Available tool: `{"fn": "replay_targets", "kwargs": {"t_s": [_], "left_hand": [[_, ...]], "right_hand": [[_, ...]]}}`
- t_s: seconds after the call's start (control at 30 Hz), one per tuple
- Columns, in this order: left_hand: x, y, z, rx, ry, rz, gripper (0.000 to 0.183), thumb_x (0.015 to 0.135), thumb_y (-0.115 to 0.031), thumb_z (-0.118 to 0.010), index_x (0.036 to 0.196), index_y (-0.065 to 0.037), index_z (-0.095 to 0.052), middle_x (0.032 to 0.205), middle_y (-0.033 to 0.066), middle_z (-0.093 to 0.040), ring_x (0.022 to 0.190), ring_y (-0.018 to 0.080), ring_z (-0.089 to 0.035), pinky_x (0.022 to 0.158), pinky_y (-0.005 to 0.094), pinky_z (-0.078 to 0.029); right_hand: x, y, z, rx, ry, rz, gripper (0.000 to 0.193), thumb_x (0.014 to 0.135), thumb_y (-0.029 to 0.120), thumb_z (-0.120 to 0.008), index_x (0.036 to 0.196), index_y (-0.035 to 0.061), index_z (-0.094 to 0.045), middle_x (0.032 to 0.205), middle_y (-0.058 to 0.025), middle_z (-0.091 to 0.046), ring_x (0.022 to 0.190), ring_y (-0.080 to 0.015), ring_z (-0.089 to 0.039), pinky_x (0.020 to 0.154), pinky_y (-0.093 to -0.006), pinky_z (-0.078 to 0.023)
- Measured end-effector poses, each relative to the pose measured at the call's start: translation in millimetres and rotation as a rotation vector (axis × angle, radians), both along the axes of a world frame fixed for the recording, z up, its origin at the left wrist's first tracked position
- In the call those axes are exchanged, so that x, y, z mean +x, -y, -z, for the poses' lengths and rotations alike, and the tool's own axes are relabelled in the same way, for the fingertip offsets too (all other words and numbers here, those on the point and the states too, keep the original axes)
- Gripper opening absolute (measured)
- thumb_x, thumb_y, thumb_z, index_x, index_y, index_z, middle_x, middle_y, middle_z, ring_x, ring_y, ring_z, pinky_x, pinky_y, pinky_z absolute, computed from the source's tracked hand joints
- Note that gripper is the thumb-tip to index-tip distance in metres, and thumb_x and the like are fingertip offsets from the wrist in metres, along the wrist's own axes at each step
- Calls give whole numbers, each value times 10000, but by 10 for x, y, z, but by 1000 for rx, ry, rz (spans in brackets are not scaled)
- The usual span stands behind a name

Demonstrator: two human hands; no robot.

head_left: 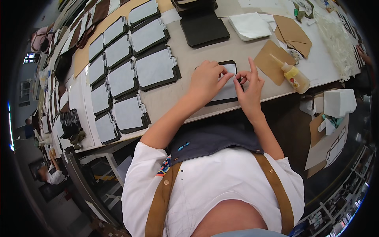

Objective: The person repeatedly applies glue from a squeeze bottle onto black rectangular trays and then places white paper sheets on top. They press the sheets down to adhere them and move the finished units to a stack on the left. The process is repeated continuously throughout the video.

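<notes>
A black leather-like panel with a pale sheet on it (228,94) lies at the table's front edge, under both hands. My left hand (206,82) rests over its left and upper part, fingers curled and thumb reaching toward the right edge. At that right edge is my right hand (250,89), its index finger raised and its thumb and other fingers bent together. The fingertips of both hands nearly meet; anything small between them cannot be made out. Right of them, a squeeze bottle with a long nozzle (299,80) lies on its side, beside a brown card (272,63).
Rows of similar black panels with pale sheets (157,68) cover the table's left. Farther back are a stack of black panels (203,29), a white pad (249,27) and brown cardboard (293,36). Clear plastic wrapping (331,43) lies far right. Another person (55,175) is at left.
</notes>
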State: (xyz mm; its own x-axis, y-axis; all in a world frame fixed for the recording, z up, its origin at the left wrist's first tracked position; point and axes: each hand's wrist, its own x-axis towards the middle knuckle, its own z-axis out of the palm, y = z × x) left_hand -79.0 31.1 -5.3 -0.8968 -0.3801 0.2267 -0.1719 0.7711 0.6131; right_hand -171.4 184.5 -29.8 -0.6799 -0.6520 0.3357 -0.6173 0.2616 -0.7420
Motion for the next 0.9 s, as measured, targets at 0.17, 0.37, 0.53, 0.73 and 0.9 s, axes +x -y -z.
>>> {"fn": "replay_targets", "kwargs": {"t_s": [0.17,0.37,0.53,0.73,0.9], "left_hand": [[-199,-10,-61,79,219,52,331,877,-377,-744,828,-50,-757,736,90,-655,725,264,-613,640,389,-478],[-194,9,-66,220,290,49,285,887,-304,-703,862,-24,-748,767,112,-687,711,256,-652,667,369,-506],[-168,17,-15,200,216,38,214,853,-220,-662,847,-21,-739,747,124,-692,719,310,-671,654,418,-519],[-136,-1,-55,228,233,45,237,896,-219,-660,900,13,-710,820,136,-697,741,267,-656,719,374,-516],[-36,15,-41,196,216,14,213,902,-201,-665,912,9,-702,810,131,-689,733,263,-639,697,376,-499]], "right_hand": [[2,-56,7,-46,93,-24,839,881,15,-680,1590,30,-232,987,2,-705,850,-114,-555,985,-341,-292],[-84,-119,76,-131,313,-74,795,916,21,-609,1598,39,-201,1032,-16,-736,885,-132,-562,995,-338,-291],[-275,-67,46,26,42,-12,390,890,67,-664,1272,95,-594,962,-6,-681,910,-189,-580,950,-370,-319],[-442,126,105,90,-140,46,64,841,125,-732,894,121,-698,911,-25,-611,949,-229,-579,899,-401,-344],[-466,187,179,120,-133,42,68,827,137,-744,866,119,-691,919,-26,-613,951,-235,-580,897,-402,-348]]}}
